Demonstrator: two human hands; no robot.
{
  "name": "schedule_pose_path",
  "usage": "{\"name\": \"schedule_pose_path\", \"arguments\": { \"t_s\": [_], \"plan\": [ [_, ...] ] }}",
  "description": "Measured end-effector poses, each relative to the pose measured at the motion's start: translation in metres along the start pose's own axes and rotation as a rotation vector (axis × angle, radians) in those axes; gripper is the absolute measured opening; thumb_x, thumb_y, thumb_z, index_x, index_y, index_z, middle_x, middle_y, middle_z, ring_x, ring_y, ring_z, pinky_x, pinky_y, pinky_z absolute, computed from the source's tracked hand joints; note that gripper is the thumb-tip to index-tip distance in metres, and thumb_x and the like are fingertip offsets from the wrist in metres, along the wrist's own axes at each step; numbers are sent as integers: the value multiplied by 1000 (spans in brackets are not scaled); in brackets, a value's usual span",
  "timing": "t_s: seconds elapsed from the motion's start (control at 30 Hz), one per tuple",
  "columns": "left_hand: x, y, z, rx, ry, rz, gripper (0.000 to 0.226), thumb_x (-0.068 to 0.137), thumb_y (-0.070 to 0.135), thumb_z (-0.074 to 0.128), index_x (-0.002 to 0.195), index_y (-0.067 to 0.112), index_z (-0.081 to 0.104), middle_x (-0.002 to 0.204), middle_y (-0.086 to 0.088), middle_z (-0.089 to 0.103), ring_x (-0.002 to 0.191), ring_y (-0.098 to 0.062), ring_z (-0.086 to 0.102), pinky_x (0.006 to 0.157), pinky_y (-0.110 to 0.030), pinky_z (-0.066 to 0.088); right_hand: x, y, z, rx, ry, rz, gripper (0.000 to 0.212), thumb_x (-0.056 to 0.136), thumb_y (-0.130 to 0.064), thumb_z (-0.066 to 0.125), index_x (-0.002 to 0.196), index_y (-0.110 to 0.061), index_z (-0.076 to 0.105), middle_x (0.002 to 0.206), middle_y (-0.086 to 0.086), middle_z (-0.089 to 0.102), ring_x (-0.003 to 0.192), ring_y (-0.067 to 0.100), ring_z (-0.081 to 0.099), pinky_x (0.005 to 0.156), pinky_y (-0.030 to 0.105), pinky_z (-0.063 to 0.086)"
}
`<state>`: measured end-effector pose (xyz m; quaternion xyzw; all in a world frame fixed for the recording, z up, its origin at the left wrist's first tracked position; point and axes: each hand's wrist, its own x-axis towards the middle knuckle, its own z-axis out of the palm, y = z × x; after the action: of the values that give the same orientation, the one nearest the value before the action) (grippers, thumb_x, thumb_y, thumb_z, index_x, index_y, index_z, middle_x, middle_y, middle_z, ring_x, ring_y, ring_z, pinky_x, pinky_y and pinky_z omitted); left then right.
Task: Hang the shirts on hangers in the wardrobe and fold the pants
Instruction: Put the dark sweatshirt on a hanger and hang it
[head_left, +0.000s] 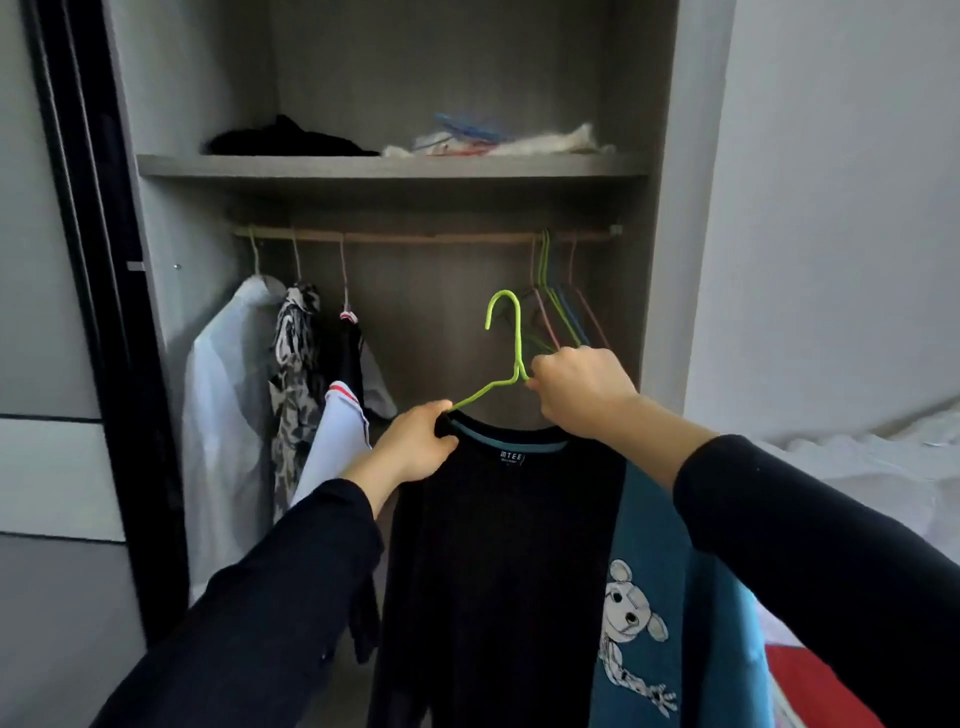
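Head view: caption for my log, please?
Left hand and right hand fit a green hanger into a dark shirt below the wardrobe rail.

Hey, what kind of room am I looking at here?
Probably a bedroom: an open wardrobe with clothes hanging on its rail, spare hangers bunched at the right, and what looks like a bed with white bedding beside it.

dim, flat daylight is coming in from the right, brightening the plain white wall (831, 208) — the open grey wooden wardrobe (670, 156) is sitting in shadow. wide-angle distortion is bowing the edges; everything is looking slightly soft.
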<state>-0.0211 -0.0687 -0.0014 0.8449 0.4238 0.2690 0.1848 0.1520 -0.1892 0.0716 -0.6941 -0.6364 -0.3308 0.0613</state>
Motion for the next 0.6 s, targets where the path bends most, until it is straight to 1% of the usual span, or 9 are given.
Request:
{"name": "schedule_pose_path", "arguments": {
  "t_s": [0.07,0.17,0.23,0.27,0.33,0.43,0.53,0.6],
  "plan": [
    [30,-13,-10,13,32,14,55,94,26,57,145,20,39,143,-10,47,132,-25,44,105,-30,37,35,-6,11,-5,-13,0,16,96,-27,49,87,-15,56,77,3,57,80,30,62,60,32,35],
    [69,-31,-26,7,80,23,47,93,25,58,138,21,47,125,-16,59,117,-29,55,91,-29,42,82,-14,23,4,-20,15,16,92,-23,53,79,-18,46,79,4,56,81,31,61,60,32,35],
    [94,-42,-37,29,105,55,44,92,23,58,135,21,50,122,-16,61,116,-31,56,93,-32,44,110,-20,31,5,-13,23,16,90,-22,54,79,-17,45,79,4,54,80,32,60,60,33,36],
    [107,-47,-44,46,124,79,44,91,20,58,134,20,51,124,-16,61,118,-31,55,97,-35,44,125,-23,35,4,-4,29,16,90,-21,55,79,-17,45,79,4,53,78,32,58,60,33,35],
    [134,-55,-59,81,175,137,44,89,17,59,133,17,53,134,-12,56,126,-30,49,103,-39,41,153,-28,43,7,14,49,17,89,-21,55,78,-16,44,75,4,49,73,31,53,60,33,35],
    [176,-68,-82,154,224,237,46,88,16,60,133,14,53,142,-9,49,134,-27,41,109,-38,35,192,-36,53,1,20,86,22,86,-18,57,73,-16,39,64,0,37,68,28,45,59,33,35],
    [216,-83,-104,220,219,293,48,90,18,58,136,15,50,149,-10,40,140,-26,30,112,-36,26,231,-42,60,-14,35,127,19,86,-17,57,77,-16,41,62,-1,31,69,28,44,59,34,36],
    [242,-91,-116,234,213,308,48,91,20,56,138,18,47,152,-9,33,142,-25,25,112,-37,25,255,-43,62,-17,54,154,15,88,-18,57,81,-16,44,62,-1,32,71,29,48,60,34,37]
  ]
}}
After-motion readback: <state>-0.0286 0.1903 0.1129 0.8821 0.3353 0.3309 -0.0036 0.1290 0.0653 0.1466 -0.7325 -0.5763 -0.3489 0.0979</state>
